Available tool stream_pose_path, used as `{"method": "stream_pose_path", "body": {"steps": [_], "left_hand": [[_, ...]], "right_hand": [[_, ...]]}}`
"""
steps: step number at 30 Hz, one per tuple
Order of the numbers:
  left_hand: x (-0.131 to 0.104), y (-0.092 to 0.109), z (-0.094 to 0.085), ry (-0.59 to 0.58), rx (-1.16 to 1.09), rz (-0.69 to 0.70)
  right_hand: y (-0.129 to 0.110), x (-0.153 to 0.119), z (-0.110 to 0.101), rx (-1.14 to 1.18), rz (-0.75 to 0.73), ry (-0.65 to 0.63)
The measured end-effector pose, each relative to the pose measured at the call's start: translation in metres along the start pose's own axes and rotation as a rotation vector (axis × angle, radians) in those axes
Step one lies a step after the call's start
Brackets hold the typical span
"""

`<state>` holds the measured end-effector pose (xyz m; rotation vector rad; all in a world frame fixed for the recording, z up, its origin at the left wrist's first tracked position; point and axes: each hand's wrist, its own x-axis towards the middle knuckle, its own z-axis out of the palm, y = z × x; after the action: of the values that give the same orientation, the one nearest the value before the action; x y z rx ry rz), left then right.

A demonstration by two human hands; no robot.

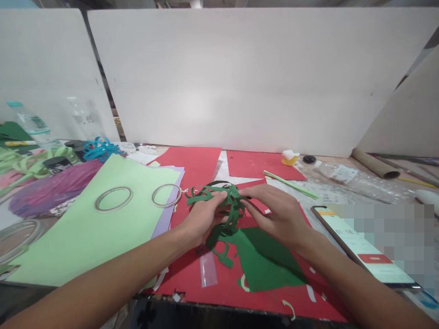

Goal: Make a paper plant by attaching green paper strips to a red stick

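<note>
A bundle of looped dark green paper strips (235, 212) is held up in front of me, over red paper (226, 283). My left hand (206, 214) grips it from the left, its thumb pressed on top of the loops. From the right, my right hand (277, 210) pinches the strips at the bundle's upper right edge; a small dark spot shows by its fingertips, too small to name. Beneath lies a dark green paper sheet (267, 260) with cut green scraps beside it. A small clear plastic strip (208, 269) rests on the red paper.
To the left, light green sheets (85, 228) carry two tape rings (114, 199). Behind them are a purple plastic bag (55, 187), blue paper loops (101, 148) and a bottle (32, 121). At right lie a phone (363, 246), a cardboard tube (375, 163) and a yellow cup (290, 158). A white panel (240, 82) stands behind.
</note>
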<state>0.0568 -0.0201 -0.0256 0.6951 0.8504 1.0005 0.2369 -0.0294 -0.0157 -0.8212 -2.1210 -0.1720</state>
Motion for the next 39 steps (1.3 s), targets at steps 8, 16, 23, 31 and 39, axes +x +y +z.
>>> {"method": "stream_pose_path", "body": {"steps": [8,16,23,31,39], "left_hand": [[-0.0012,0.0000,0.0000,0.018,0.023,-0.002],[-0.0014,-0.0004,-0.0012,0.003,0.014,0.022],[-0.0018,-0.0003,-0.0006,0.002,0.009,0.030],[-0.0029,-0.0012,0.0007,-0.038,0.026,0.044],[-0.0013,-0.0012,-0.0026,-0.123,0.008,0.062]], "right_hand": [[0.0016,-0.0005,0.0011,0.001,-0.014,-0.002],[-0.0003,0.0016,-0.0008,-0.004,-0.020,-0.028],[0.0018,0.0011,0.0003,-0.026,-0.067,-0.053],[0.0023,-0.0007,0.0030,-0.066,-0.120,-0.091],[0.0025,0.0012,0.0022,-0.039,-0.117,-0.060]]}}
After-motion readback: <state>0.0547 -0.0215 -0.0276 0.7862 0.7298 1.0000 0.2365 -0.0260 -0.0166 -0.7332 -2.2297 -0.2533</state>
